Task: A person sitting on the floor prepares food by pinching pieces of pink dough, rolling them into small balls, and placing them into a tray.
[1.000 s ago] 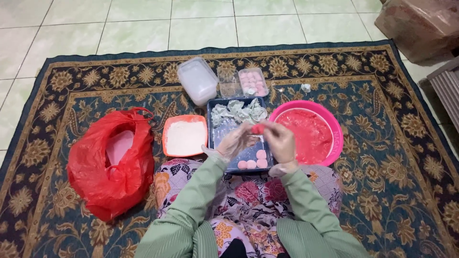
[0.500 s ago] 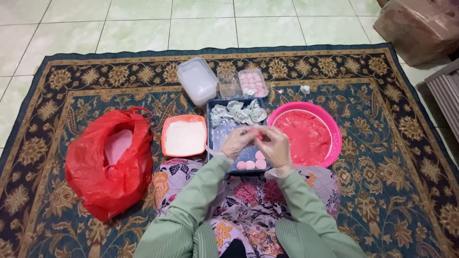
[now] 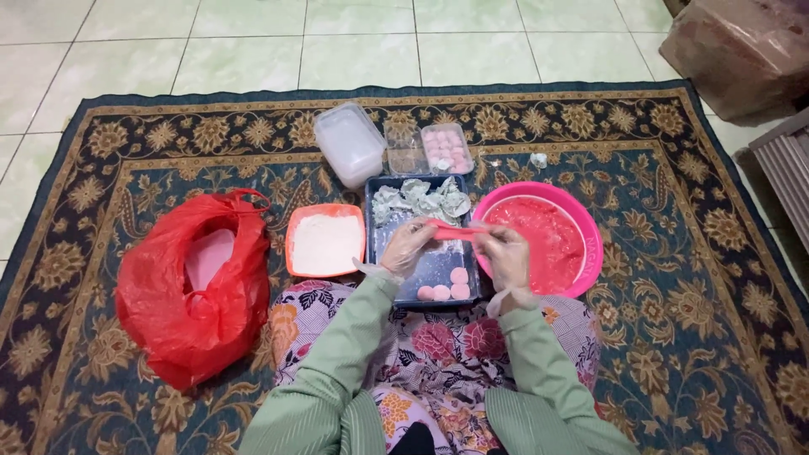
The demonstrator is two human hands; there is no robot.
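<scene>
Overhead view of a person seated on a patterned rug (image 3: 674,278), both hands in thin clear gloves. The left hand (image 3: 410,246) and right hand (image 3: 506,253) meet at frame centre above a dark rectangular tray (image 3: 375,253); together they hold a pink spoon (image 3: 455,229), the left fingers closed on its bowl end, the right fingers closed near its handle. The spoon lies level, spanning the gap between the tray and the pink bowl (image 3: 590,253) of red paste just right of it.

Good practice, as judged here: keep the spoon low and over the tray while the paste is worked off, so that drips land inside a rim.

Three pink balls (image 3: 447,286) sit at the tray's lower edge, with crumpled wrappers (image 3: 421,200) at its upper end; bare tray floor lies between them.

Margins: an orange tub of white flour (image 3: 325,240) touches the tray's left side, and the bowl crowds its right, so sideways room is slight. Above the tray stand a frosted lidded box (image 3: 348,145) and a small clear box of balls (image 3: 447,147). A red plastic bag (image 3: 194,286) lies well apart at left. Open rug remains at far right.
</scene>
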